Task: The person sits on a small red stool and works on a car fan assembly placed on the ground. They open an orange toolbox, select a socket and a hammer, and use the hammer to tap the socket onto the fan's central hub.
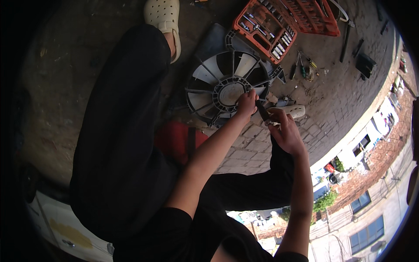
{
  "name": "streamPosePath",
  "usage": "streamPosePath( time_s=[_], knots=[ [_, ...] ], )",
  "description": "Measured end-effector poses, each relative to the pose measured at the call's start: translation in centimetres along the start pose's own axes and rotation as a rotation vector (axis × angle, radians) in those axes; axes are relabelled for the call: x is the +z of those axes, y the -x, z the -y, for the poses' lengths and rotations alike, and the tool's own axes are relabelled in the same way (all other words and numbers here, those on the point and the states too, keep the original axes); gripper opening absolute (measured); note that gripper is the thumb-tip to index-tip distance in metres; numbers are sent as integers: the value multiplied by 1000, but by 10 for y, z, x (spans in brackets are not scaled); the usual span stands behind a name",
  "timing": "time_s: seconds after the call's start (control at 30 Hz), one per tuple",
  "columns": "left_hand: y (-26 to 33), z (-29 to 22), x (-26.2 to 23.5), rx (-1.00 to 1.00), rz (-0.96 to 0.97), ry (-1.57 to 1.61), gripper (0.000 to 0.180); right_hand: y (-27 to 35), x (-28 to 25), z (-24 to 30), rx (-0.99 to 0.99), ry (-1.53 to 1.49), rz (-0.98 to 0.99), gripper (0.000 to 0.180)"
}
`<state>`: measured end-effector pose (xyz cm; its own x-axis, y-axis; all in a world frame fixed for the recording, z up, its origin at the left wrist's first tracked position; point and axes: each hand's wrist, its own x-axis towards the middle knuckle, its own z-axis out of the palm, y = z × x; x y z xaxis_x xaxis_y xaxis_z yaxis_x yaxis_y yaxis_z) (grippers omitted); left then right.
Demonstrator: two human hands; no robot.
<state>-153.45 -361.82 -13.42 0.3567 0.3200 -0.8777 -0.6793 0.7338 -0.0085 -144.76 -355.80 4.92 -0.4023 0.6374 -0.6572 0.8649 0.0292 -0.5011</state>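
A round fan in a dark frame with pale blades [203, 73] lies on the ground in front of me. Over its right edge, my left hand [247, 105] is closed around one end of a short dark piece, thick like a handle [262, 111]. The fingers of my right hand [284, 133] pinch its other end, where a small shiny bit shows. What exactly the piece is cannot be made out. Under my left forearm sits a red rounded thing with a black band [176, 142], partly covered by my leg.
An orange tool case [266, 37] with sockets lies unfolded beyond the fan. Right of it are several screwdrivers [303, 65] and a dark box-like part [365, 65]. My cream clogs [162, 13] flank the fan. A pale car panel [65, 227] shows at lower left, buildings at right.
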Motion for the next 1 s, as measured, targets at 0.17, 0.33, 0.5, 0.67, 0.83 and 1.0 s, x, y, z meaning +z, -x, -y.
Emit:
streamPosePath(
  time_s=[0.17,0.33,0.5,0.67,0.83,1.0],
  knots=[
    [10,-4,10,55,-75,-55,41,-20,24,18,82,136,-58,36],
    [20,-2,23,-57,-41,71,41,-20,51,3,254,-228,-340,21],
    [21,-3,25,-109,-20,4,39,-26,74,-2,309,-604,-611,23],
    [23,-4,24,-82,-20,-64,46,-21,85,15,711,-1069,-696,23],
    [30,-11,28,-59,17,-143,41,-21,81,-2,590,-715,-679,22],
    [30,-10,27,-17,43,-105,38,-23,77,3,410,-561,-682,21]
  ],
)
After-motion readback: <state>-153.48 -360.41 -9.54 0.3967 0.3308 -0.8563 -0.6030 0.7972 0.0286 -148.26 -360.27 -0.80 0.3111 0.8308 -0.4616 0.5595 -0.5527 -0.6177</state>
